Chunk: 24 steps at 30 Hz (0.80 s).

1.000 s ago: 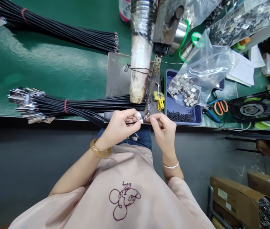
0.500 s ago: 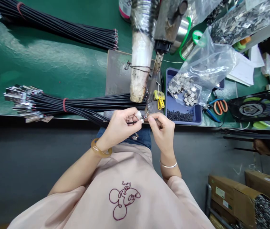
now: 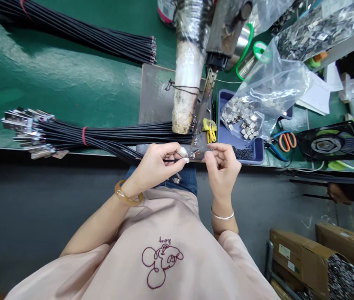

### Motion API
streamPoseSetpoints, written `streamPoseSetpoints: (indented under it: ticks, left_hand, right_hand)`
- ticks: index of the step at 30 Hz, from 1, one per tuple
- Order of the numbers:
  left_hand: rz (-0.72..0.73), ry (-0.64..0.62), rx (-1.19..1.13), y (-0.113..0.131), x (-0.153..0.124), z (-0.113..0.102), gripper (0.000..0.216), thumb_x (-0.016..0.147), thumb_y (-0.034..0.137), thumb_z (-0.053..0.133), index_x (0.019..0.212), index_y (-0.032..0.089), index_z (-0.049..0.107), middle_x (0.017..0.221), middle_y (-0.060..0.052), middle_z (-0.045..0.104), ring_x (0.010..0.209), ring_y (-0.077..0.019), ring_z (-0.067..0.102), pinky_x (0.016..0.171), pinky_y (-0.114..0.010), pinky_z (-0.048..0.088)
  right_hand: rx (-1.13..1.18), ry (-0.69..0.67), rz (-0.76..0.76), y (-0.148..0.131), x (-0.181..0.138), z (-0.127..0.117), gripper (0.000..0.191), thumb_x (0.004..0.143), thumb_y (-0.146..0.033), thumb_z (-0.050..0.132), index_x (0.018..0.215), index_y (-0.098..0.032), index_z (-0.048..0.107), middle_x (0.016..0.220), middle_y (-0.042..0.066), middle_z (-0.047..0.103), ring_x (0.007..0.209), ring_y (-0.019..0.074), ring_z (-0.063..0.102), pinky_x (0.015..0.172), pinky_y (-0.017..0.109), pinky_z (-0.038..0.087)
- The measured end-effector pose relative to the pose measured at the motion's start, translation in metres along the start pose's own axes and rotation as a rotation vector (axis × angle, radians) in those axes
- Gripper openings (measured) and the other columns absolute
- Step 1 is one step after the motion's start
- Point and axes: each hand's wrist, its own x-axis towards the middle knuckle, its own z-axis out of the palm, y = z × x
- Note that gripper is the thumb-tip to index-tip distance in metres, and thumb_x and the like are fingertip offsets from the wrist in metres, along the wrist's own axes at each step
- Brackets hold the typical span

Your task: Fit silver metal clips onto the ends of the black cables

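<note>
My left hand (image 3: 158,164), with white wraps on its fingertips, pinches a thin black cable (image 3: 170,160). The cable's tip shows just past the fingers, close to small metal bits (image 3: 194,153) on the grey board. My right hand (image 3: 223,166) is apart from that tip, to its right, with thumb and forefinger together. Whatever may be between them is too small to make out. Directly above my hands are the hot-air tool's metal nozzle (image 3: 204,104) and a white wrapped tube (image 3: 185,96). A banded cable bundle (image 3: 108,135) lies left of them.
Right of the board (image 3: 155,96) sits a blue tray (image 3: 260,157) with metal shells and short black pieces. Beside it are orange-handled pliers (image 3: 287,141) and a black fan (image 3: 330,141). Another cable bundle (image 3: 86,31) lies far left. A yellow cutter (image 3: 210,132) stands near the nozzle.
My right hand has drawn away to the right from the cable tip, its fingers still pinched. My left hand keeps the cable in almost the same place.
</note>
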Motion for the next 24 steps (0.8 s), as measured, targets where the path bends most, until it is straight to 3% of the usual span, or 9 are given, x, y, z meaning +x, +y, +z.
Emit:
streamPoseSetpoints:
  ticks: [2, 6, 9, 11, 14, 16, 19, 21, 24]
  left_hand:
    - [0.015, 0.015, -0.001, 0.001, -0.001, 0.000, 0.011, 0.082, 0.022, 0.068, 0.077, 0.012, 0.072, 0.063, 0.000, 0.063, 0.054, -0.0076, 0.048, 0.050, -0.018, 0.038]
    - [0.074, 0.099, 0.015, 0.006, -0.003, 0.003, 0.014, 0.083, 0.020, 0.068, 0.075, 0.012, 0.076, 0.062, -0.001, 0.063, 0.054, -0.0076, 0.047, 0.048, -0.017, 0.036]
    - [0.075, 0.126, 0.030, 0.011, -0.006, 0.006, 0.015, 0.083, 0.017, 0.064, 0.073, 0.012, 0.074, 0.059, 0.001, 0.059, 0.052, -0.0062, 0.042, 0.047, -0.016, 0.034]
    - [0.061, 0.134, 0.033, 0.012, -0.007, 0.008, 0.014, 0.082, 0.016, 0.063, 0.072, 0.012, 0.074, 0.054, 0.004, 0.050, 0.050, -0.0050, 0.034, 0.045, -0.017, 0.029]
    - [0.053, 0.144, 0.007, 0.011, -0.007, 0.009, 0.015, 0.081, 0.017, 0.063, 0.072, 0.012, 0.074, 0.051, 0.006, 0.041, 0.049, -0.0046, 0.027, 0.044, -0.018, 0.023]
    - [0.044, 0.149, -0.009, 0.010, -0.007, 0.009, 0.015, 0.081, 0.018, 0.063, 0.072, 0.011, 0.074, 0.051, 0.007, 0.039, 0.048, -0.0045, 0.025, 0.044, -0.018, 0.022]
    - [0.011, 0.155, -0.033, 0.012, -0.005, 0.009, 0.015, 0.080, 0.019, 0.063, 0.070, 0.012, 0.072, 0.052, 0.006, 0.042, 0.048, -0.0045, 0.025, 0.043, -0.018, 0.020]
    - [-0.006, 0.155, -0.051, 0.014, -0.004, 0.009, 0.016, 0.080, 0.019, 0.063, 0.068, 0.013, 0.071, 0.053, 0.005, 0.045, 0.049, -0.0047, 0.026, 0.042, -0.018, 0.019]
    - [-0.007, 0.163, -0.026, 0.014, -0.004, 0.010, 0.016, 0.080, 0.019, 0.063, 0.068, 0.013, 0.071, 0.053, 0.004, 0.047, 0.048, -0.0049, 0.028, 0.042, -0.018, 0.020]
  right_hand:
    - [0.033, -0.057, 0.066, 0.001, 0.002, -0.003, 0.023, 0.096, -0.039, 0.062, 0.111, -0.022, 0.067, 0.073, -0.004, 0.067, 0.047, 0.0069, 0.038, 0.048, 0.024, 0.033]
    - [-0.015, -0.123, -0.018, 0.000, 0.000, -0.005, 0.017, 0.096, -0.034, 0.063, 0.095, -0.022, 0.074, 0.072, -0.002, 0.067, 0.049, 0.0069, 0.037, 0.050, 0.025, 0.036]
    - [-0.099, -0.017, -0.172, -0.001, -0.005, -0.006, 0.013, 0.095, -0.032, 0.065, 0.094, -0.024, 0.076, 0.077, 0.000, 0.070, 0.051, 0.0086, 0.044, 0.050, 0.027, 0.038]
    - [-0.095, 0.104, -0.230, -0.002, -0.008, -0.008, 0.016, 0.096, -0.034, 0.062, 0.100, -0.026, 0.075, 0.068, -0.001, 0.065, 0.049, 0.0104, 0.046, 0.047, 0.028, 0.037]
    - [0.085, 0.301, -0.225, -0.006, -0.011, -0.011, 0.019, 0.099, -0.034, 0.055, 0.114, -0.030, 0.067, 0.059, -0.006, 0.057, 0.042, 0.0110, 0.047, 0.042, 0.028, 0.037]
    - [0.173, 0.342, -0.195, -0.009, -0.012, -0.011, 0.020, 0.101, -0.028, 0.053, 0.120, -0.031, 0.059, 0.069, -0.005, 0.068, 0.042, 0.0100, 0.053, 0.042, 0.027, 0.043]
    - [0.129, 0.249, -0.165, -0.011, -0.013, -0.008, 0.014, 0.101, -0.023, 0.056, 0.113, -0.029, 0.058, 0.094, 0.000, 0.078, 0.063, 0.0137, 0.074, 0.060, 0.030, 0.061]
    - [0.135, 0.129, -0.130, -0.010, -0.013, -0.004, 0.007, 0.098, -0.022, 0.062, 0.103, -0.026, 0.062, 0.099, 0.001, 0.078, 0.077, 0.0155, 0.079, 0.071, 0.031, 0.066]
    - [0.233, -0.042, -0.028, -0.008, -0.011, 0.002, 0.005, 0.094, -0.023, 0.067, 0.092, -0.022, 0.063, 0.102, 0.002, 0.077, 0.073, 0.0123, 0.078, 0.069, 0.026, 0.066]
